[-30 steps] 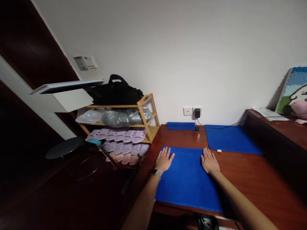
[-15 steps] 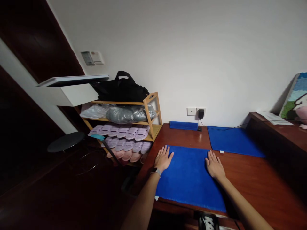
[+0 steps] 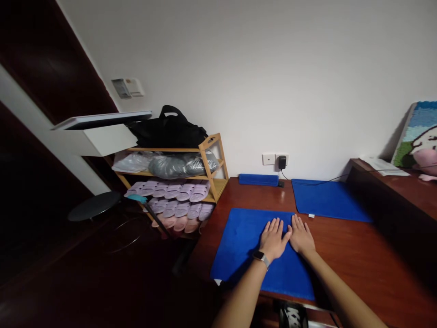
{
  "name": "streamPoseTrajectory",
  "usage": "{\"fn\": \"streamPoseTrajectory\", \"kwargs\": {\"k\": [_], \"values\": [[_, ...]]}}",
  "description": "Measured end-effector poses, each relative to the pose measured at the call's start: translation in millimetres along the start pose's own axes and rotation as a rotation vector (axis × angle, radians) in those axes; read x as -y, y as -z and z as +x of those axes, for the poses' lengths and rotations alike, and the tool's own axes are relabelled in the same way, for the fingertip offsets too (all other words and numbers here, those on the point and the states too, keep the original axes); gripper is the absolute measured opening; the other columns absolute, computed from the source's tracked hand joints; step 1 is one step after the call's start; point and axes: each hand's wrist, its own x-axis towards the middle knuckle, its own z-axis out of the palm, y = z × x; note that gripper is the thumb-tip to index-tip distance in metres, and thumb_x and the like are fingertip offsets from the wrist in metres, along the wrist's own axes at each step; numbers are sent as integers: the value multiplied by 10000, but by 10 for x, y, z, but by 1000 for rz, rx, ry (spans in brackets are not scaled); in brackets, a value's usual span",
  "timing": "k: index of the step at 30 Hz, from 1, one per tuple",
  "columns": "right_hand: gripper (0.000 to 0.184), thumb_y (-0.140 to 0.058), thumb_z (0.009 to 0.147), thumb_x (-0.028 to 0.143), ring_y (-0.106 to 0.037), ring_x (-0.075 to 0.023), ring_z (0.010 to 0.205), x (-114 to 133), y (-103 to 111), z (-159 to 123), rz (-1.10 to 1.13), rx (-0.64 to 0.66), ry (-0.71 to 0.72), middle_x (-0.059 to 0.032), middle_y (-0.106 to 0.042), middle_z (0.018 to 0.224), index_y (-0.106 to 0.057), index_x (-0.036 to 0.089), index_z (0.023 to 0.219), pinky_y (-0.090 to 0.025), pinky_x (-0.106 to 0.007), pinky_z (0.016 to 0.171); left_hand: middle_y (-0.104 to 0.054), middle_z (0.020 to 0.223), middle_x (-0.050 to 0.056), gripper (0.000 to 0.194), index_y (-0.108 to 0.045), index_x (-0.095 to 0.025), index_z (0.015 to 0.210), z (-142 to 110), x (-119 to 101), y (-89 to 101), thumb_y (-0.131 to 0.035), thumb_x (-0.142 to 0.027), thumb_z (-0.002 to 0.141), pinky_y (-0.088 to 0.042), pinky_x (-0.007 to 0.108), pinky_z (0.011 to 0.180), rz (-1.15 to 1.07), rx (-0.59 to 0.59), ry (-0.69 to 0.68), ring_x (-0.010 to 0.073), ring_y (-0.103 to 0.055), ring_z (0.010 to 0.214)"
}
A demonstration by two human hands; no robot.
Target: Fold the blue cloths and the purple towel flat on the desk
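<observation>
A blue towel [image 3: 235,241] lies spread flat on the brown wooden table [image 3: 344,255], with a small white tag at its near left corner. My left hand [image 3: 273,240] rests palm down on its right half, fingers stretched out, a watch on the wrist. Close beside it, my right hand [image 3: 301,237] lies flat along the towel's right edge, fingers extended. The left thumb is at the right thumb, seemingly touching it. Neither hand grasps anything.
Behind on the table are a folded blue cloth [image 3: 258,180] and a second flat blue towel [image 3: 327,199]. A black plug [image 3: 282,162] with a cord sits in the wall socket. Left stands a wooden rack [image 3: 213,177] with slippers [image 3: 180,192]; nearby is a round stool [image 3: 94,206].
My left hand has moved right, from the towel's left edge across to beside my right hand. The right hand stays at the right edge. The view has shifted slightly.
</observation>
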Motion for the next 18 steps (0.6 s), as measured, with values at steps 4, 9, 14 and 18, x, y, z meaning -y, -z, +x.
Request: {"fn": "streamPoseTrajectory", "kwargs": {"k": [4,9,14,18], "values": [[679,-93,1031,399,-107,-194,1565,9,-29,-1,21,-23,-21,-76,-143,1696,-151,62,1618,-78,-393,1267,-301,1665,87,723,-320,-184,1599,-326,552,230,-90,-589,1045,-188,444,1275,35,8,118,216,-233,1550],[685,-92,1029,409,-100,-188,1566,15,-26,9,46,-18,-19,-76,-135,1697,-147,63,1618,-68,-393,1269,-264,1669,112,704,-314,-150,1599,-847,1368,517,-167,-569,1053,-214,458,1267,132,-6,343,238,-229,1550],[675,-97,1032,393,-120,-198,1563,40,58,-45,34,-16,-31,-77,-142,1696,-154,64,1618,-91,-391,1267,-263,1672,119,694,-312,-131,1597,-982,1511,487,-220,-550,1051,-226,433,1263,161,-58,351,239,-221,1552],[676,-84,1033,405,-120,-214,1564,47,-22,-267,12,-54,-41,-63,-125,1699,-143,79,1623,-129,-406,1263,-273,1669,124,692,-319,-122,1593,-950,1457,447,-221,-541,1051,-226,434,1262,161,-69,352,244,-229,1550]]}}
